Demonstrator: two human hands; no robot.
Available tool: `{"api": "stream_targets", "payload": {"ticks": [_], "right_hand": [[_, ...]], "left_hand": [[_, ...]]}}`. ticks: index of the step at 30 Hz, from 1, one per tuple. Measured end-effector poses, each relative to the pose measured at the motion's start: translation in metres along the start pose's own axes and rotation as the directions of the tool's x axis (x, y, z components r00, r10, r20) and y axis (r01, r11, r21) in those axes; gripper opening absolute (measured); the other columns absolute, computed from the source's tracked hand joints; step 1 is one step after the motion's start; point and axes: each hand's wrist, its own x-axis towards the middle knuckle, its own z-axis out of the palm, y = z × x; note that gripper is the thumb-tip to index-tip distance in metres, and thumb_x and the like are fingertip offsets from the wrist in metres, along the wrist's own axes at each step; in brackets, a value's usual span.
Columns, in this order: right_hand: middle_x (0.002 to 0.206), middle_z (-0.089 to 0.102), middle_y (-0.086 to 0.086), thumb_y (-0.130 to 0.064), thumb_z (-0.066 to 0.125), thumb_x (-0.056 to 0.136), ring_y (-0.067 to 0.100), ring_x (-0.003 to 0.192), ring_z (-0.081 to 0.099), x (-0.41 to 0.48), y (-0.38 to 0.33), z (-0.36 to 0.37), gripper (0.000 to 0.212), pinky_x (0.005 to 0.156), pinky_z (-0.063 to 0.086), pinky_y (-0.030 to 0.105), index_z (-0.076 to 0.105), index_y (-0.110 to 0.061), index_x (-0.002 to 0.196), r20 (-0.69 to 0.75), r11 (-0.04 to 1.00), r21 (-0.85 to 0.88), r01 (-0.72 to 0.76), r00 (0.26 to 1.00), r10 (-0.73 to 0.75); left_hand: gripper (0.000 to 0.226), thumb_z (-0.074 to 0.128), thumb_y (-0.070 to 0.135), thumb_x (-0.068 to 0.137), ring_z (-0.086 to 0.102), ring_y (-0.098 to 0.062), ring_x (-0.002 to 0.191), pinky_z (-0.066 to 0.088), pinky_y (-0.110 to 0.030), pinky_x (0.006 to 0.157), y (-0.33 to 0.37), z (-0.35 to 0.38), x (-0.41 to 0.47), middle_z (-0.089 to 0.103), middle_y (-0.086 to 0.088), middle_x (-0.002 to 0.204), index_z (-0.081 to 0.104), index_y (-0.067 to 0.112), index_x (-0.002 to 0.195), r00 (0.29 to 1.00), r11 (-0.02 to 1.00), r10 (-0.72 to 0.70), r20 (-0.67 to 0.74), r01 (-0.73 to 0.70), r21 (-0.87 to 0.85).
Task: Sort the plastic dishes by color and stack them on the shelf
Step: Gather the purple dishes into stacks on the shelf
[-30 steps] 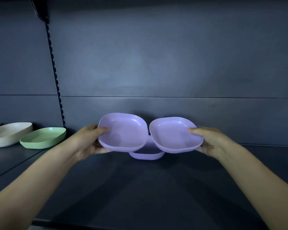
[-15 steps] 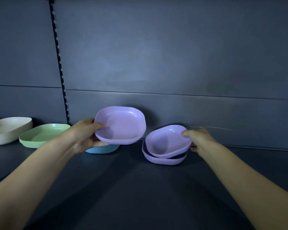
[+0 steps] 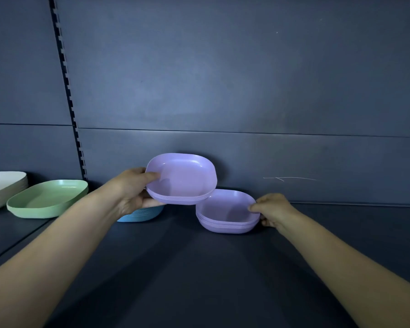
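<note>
purple stack [image 3: 225, 215] on shelf [image 3: 199, 268] is pinched at its rim by right hand [image 3: 271, 210], judged steadied for stacking | second purple stack [image 3: 182, 179] is gripped, raised, by left hand [image 3: 133, 189], ready to be added | blue dishes [image 3: 142, 214], possibly stacked, beneath left hand

- Dark grey-blue shelf [image 3: 199, 275], matte, runs the full width of the view and meets a back panel [image 3: 246, 159] of the same colour.
- Purple stack [image 3: 226, 221] of nested square dishes stands right of centre, near the back.
- Blue stack [image 3: 142, 215] sits to its left, apart from it and largely hidden.
- Green dish [image 3: 45, 201], oblong, lies further left.
- White stack [image 3: 3, 188] stands just beside the green dish, cut off by the frame's left edge.
</note>
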Motion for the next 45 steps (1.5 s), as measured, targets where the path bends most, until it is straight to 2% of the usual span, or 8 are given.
{"api": "stream_targets", "payload": {"ticks": [11, 17, 22, 26, 29, 34, 40, 45], "right_hand": [[0.082, 0.063, 0.007, -0.031, 0.053, 0.095, 0.017, 0.063, 0.054, -0.021, -0.018, -0.025, 0.027, 0.056, 0.046, 0.025, 0.059, -0.008, 0.085, 0.044, 0.953, 0.293, 0.073, 0.995, -0.089], [0.086, 0.065, 0.016, -0.005, 0.061, 0.087, 0.023, 0.071, 0.060, -0.025, -0.027, -0.022, 0.007, 0.064, 0.054, 0.025, 0.063, -0.002, 0.082, 0.015, 0.936, 0.317, 0.157, 0.985, -0.170], [0.074, 0.061, 0.012, 0.001, 0.060, 0.085, 0.019, 0.063, 0.058, -0.019, -0.029, -0.023, 0.014, 0.060, 0.053, 0.022, 0.060, -0.004, 0.072, -0.012, 0.962, 0.220, 0.159, 0.987, -0.160], [0.078, 0.060, 0.016, 0.003, 0.060, 0.083, 0.025, 0.065, 0.057, -0.010, -0.023, -0.024, 0.011, 0.074, 0.056, 0.035, 0.060, -0.002, 0.073, -0.038, 0.984, 0.117, 0.131, 0.991, -0.127], [0.070, 0.058, 0.013, 0.003, 0.059, 0.083, 0.021, 0.058, 0.056, -0.008, -0.017, -0.020, 0.009, 0.072, 0.056, 0.034, 0.062, -0.001, 0.075, -0.028, 0.992, 0.035, 0.123, 0.992, -0.122], [0.079, 0.060, 0.013, -0.005, 0.058, 0.087, 0.018, 0.061, 0.054, -0.008, -0.009, -0.018, 0.009, 0.059, 0.049, 0.025, 0.066, -0.007, 0.087, -0.003, 0.989, 0.002, 0.145, 0.989, -0.145], [0.088, 0.063, 0.017, -0.012, 0.051, 0.094, 0.028, 0.077, 0.061, -0.011, -0.004, -0.015, 0.021, 0.064, 0.053, 0.030, 0.062, 0.000, 0.107, 0.116, 0.992, 0.129, 0.007, 0.993, -0.022], [0.084, 0.060, 0.017, -0.013, 0.050, 0.095, 0.025, 0.072, 0.061, -0.015, -0.006, -0.014, 0.018, 0.063, 0.054, 0.032, 0.056, -0.001, 0.107, 0.181, 0.988, 0.144, -0.055, 0.983, 0.029]], "left_hand": [[0.014, 0.042, 0.009, 0.098, 0.061, -0.022, 0.071, 0.059, -0.034, 0.052, -0.006, 0.060, 0.008, 0.059, -0.008, 0.089, 0.048, 0.005, 0.110, 0.998, 0.998, -0.035, 0.060, 0.031, 0.051], [0.016, 0.042, 0.023, 0.099, 0.058, -0.016, 0.073, 0.059, -0.027, 0.052, -0.016, 0.075, 0.016, 0.056, -0.004, 0.093, 0.048, 0.009, 0.103, 0.997, 0.983, 0.072, 0.032, -0.076, 0.168], [0.037, 0.035, 0.022, 0.099, 0.061, -0.037, 0.085, 0.051, -0.037, 0.080, -0.026, 0.076, 0.025, 0.063, -0.025, 0.094, 0.051, 0.004, 0.070, 0.952, 0.709, 0.305, -0.021, -0.213, 0.672], [0.039, 0.035, 0.018, 0.096, 0.051, -0.042, 0.087, 0.042, -0.036, 0.073, -0.030, 0.079, 0.028, 0.057, -0.032, 0.094, 0.047, 0.001, 0.063, 0.965, 0.548, 0.261, 0.042, -0.183, 0.816], [0.031, 0.035, 0.013, 0.093, 0.048, -0.029, 0.067, 0.051, -0.035, 0.072, -0.041, 0.078, 0.038, 0.049, -0.018, 0.073, 0.048, 0.005, 0.066, 0.988, 0.651, 0.140, 0.059, -0.137, 0.746], [0.033, 0.034, 0.012, 0.096, 0.058, -0.030, 0.088, 0.056, -0.032, 0.069, -0.053, 0.075, 0.044, 0.056, -0.015, 0.104, 0.058, -0.001, 0.114, 0.995, 0.814, 0.050, 0.081, -0.088, 0.574], [0.028, 0.039, 0.018, 0.097, 0.057, -0.025, 0.090, 0.055, -0.024, 0.059, -0.056, 0.076, 0.042, 0.055, -0.013, 0.105, 0.057, 0.000, 0.108, 0.998, 0.887, -0.002, 0.060, -0.026, 0.461], [0.028, 0.039, 0.020, 0.099, 0.056, -0.023, 0.090, 0.055, -0.030, 0.073, -0.056, 0.076, 0.030, 0.056, -0.012, 0.102, 0.056, 0.000, 0.107, 0.999, 0.923, -0.010, 0.036, -0.005, 0.384]]}}
